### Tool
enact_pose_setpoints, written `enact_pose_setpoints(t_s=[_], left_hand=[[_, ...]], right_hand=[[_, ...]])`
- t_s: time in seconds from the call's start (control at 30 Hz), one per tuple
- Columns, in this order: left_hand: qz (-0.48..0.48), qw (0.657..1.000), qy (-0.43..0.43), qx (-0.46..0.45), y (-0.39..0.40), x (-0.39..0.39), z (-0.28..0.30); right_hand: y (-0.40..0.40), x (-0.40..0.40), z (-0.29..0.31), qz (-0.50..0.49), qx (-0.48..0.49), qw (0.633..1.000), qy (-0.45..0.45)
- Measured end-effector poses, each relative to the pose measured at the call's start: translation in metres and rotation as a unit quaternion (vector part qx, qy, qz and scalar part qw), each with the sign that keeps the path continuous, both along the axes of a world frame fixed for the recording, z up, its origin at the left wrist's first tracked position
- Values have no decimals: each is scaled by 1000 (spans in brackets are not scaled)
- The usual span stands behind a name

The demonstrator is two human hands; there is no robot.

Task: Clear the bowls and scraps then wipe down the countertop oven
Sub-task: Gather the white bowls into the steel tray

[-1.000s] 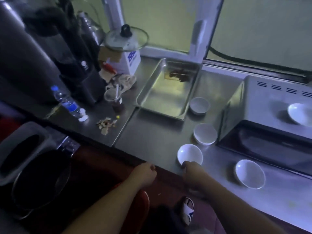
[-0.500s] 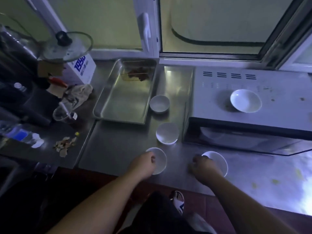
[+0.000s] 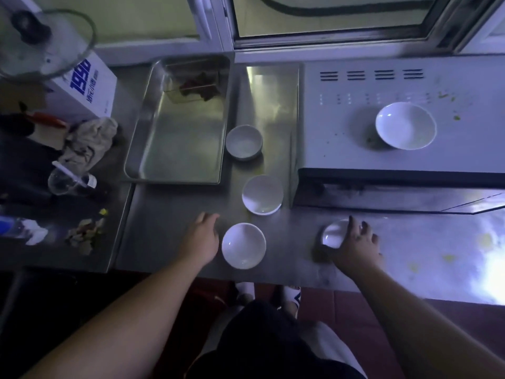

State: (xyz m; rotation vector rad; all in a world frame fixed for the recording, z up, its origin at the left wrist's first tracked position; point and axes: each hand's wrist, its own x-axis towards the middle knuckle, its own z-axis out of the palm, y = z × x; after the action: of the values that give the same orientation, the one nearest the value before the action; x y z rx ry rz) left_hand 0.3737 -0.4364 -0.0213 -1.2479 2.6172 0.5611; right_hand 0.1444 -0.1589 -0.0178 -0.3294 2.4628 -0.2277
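The person stands at a stainless steel tabletop [image 3: 169, 242] under a window, both bare arms reaching out over it. The left hand [image 3: 200, 237] lies flat just beside the nearest white bowl [image 3: 243, 246], fingers fairly straight and loosely spread, holding nothing; whether its edge touches the bowl's rim I cannot tell. The right hand [image 3: 355, 242] is laid over the right side of another small white bowl [image 3: 332, 233] in front of the oven, fingers spread and bent down around the rim, so it seems to grip that bowl, though the hand hides most of it. Two more bowls stand in a line going back from the nearest one: a white bowl [image 3: 262, 194] near the oven's front left corner, and a greyer bowl [image 3: 244, 142] just beside the right wall of a metal tray [image 3: 153, 127]. Dark reddish scraps [image 3: 199, 87] lie at the far end of that tray. The countertop oven [image 3: 355, 149] sits to the right, its top speckled with small greenish bits, and a larger white bowl [image 3: 405, 125] rests on it. Off to the left are a crumpled cloth [image 3: 90, 140], a clear plastic cup [image 3: 68, 181], a small heap of food scraps [image 3: 86, 232], a white box with blue print [image 3: 84, 88] and a glass pot lid [image 3: 46, 42] resting above it.
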Motion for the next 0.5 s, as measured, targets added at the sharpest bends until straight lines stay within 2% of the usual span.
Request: enact_pose_setpoints(t_s=[0.23,0.37,0.5], left_hand=[[0,997,-60,52,-25,28,-39],[-16,995,-79,57,-28,31,-56],[-42,994,-92,49,-29,32,-69]], right_hand=[[-12,7,-15,-66,0,998,17],[-5,8,-26,-178,-43,982,50],[6,11,-26,-271,-13,962,12]])
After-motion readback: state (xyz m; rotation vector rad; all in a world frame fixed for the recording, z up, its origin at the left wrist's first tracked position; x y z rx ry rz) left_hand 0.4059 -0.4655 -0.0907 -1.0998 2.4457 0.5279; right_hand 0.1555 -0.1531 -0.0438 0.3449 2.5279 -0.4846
